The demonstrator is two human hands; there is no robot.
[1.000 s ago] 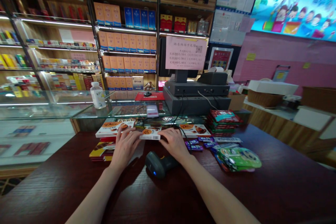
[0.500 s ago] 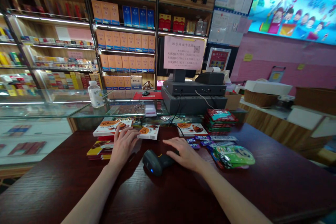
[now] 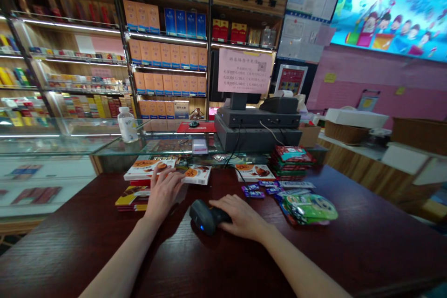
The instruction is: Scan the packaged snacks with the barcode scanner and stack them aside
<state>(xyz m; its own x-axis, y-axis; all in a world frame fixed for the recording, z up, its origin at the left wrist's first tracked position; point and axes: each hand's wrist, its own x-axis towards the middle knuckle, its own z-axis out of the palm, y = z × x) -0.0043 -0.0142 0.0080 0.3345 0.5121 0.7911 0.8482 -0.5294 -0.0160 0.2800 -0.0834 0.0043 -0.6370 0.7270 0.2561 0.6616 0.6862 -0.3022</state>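
Observation:
My right hand (image 3: 240, 216) lies over the handle of a black barcode scanner (image 3: 204, 215) on the dark wooden counter (image 3: 349, 251), fingers curled round it. My left hand (image 3: 164, 191) rests with fingers stretched flat on a small white and orange snack box (image 3: 197, 174). A larger flat orange and white box (image 3: 148, 169) lies just left of it, on top of a stack of flat packets (image 3: 131, 198).
Another orange and white box (image 3: 253, 172), small purple sweets (image 3: 256, 191), green pouches (image 3: 309, 207) and a stack of red packets (image 3: 291, 160) lie to the right. A till with a screen (image 3: 256, 125) and a plastic bottle (image 3: 126, 125) stand on the glass case behind.
My right hand left the small box, drew back toward me and came down on the scanner's handle. My left hand stayed on the box.

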